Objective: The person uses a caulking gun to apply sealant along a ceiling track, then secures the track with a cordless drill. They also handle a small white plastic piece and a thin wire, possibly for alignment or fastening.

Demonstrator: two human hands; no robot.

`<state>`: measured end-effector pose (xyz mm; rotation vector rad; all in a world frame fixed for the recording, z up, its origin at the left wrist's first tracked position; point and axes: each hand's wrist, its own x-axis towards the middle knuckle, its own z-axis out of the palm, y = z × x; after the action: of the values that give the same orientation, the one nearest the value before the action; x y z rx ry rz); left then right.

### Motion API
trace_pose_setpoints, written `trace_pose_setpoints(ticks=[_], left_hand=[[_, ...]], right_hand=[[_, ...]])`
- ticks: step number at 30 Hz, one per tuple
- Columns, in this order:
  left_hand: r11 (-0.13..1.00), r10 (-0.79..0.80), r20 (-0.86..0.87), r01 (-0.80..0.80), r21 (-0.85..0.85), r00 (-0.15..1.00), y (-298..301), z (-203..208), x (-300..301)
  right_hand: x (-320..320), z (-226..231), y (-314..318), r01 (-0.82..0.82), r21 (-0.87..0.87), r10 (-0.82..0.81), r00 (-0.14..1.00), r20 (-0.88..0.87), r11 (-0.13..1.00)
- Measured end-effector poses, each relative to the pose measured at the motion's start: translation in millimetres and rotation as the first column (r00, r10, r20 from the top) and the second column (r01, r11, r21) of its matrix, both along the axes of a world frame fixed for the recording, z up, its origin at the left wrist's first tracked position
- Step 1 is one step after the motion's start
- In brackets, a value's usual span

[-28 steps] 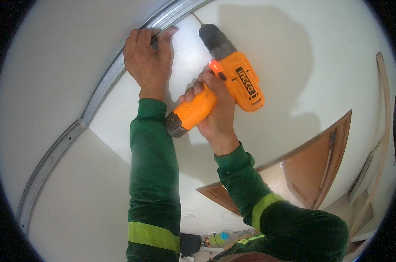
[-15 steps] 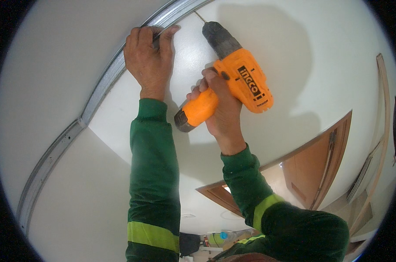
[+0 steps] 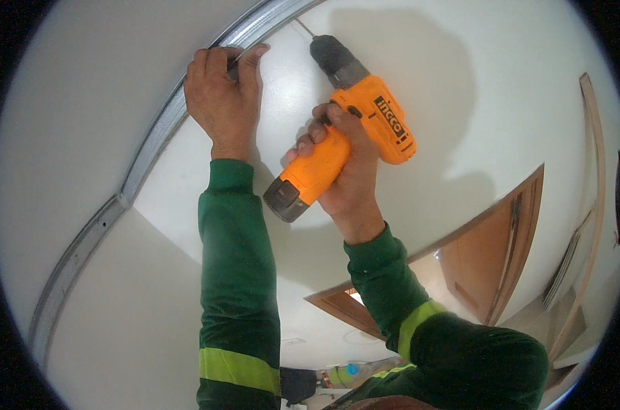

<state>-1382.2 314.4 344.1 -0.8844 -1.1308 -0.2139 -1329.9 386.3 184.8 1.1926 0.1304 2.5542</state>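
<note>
A shiny metal channel (image 3: 143,160) runs along the corner where the wall meets the ceiling. My left hand (image 3: 221,109) is closed on its edge, fingers over the channel and thumb on the side toward the drill. In my right hand (image 3: 354,184) is an orange and black cordless drill (image 3: 386,140), held by its handle with the fingers wrapped round it. A thin drill bit (image 3: 305,28) sticks out of the black chuck and points up and left at the channel's lower edge. Whether its tip touches the metal I cannot tell.
A brown wooden door (image 3: 484,263) in its frame stands below the drill. A long wooden strip (image 3: 600,178) leans at the right, with stacked thin panels (image 3: 566,266) beside it. Assorted items, a blue one (image 3: 352,369) among them, lie at the bottom.
The drill has turned slightly, its battery end lower and its body a little to the left. My left hand keeps its hold on the channel. The whole view has shifted a little.
</note>
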Motion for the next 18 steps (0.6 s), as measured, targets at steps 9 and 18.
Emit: trace_pose_setpoints(ticks=[9,18], left_hand=[[0.999,0.033,-0.059,-0.034,-0.017,0.998,-3,2,-4],[1.000,0.019,-0.073,-0.020,-0.017,0.997,-2,3,-6]], right_hand=[[3,1,-7,0.017,-0.001,-0.017,1.000,-0.004,1.000],[2,1,-13,0.068,0.020,-0.068,0.998,0.018,0.998]])
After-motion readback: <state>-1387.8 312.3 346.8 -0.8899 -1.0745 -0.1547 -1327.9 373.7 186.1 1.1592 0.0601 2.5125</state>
